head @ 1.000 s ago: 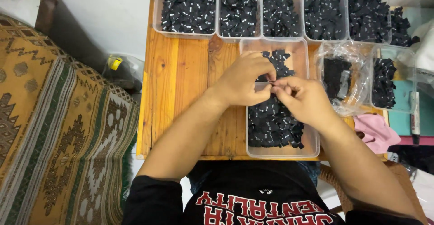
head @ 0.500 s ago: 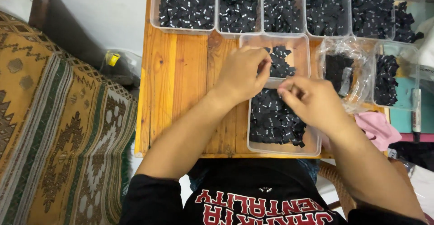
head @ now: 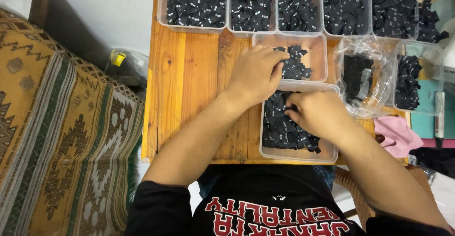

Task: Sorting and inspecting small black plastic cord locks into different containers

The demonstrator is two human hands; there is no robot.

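Note:
Two clear plastic tubs stand in front of me on a wooden table (head: 189,84). The near tub (head: 298,154) is heaped with small black fabric labels (head: 279,127). The far tub (head: 313,44) holds a smaller pile of the same labels (head: 296,65). My left hand (head: 256,72) reaches over the far tub's near left corner, fingertips on its labels. My right hand (head: 317,113) is curled down into the near tub's pile, fingers pinched among the labels; what they grip is hidden.
A row of several clear tubs (head: 196,4) full of black labels lines the table's far edge. A clear bag (head: 362,75) of labels, another tub (head: 417,82) and a pink cloth (head: 395,134) lie at right. A patterned rug (head: 61,136) covers the floor at left.
My hands were together above the near tub. They have parted: the left went forward to the far tub, the right dropped into the near tub's pile.

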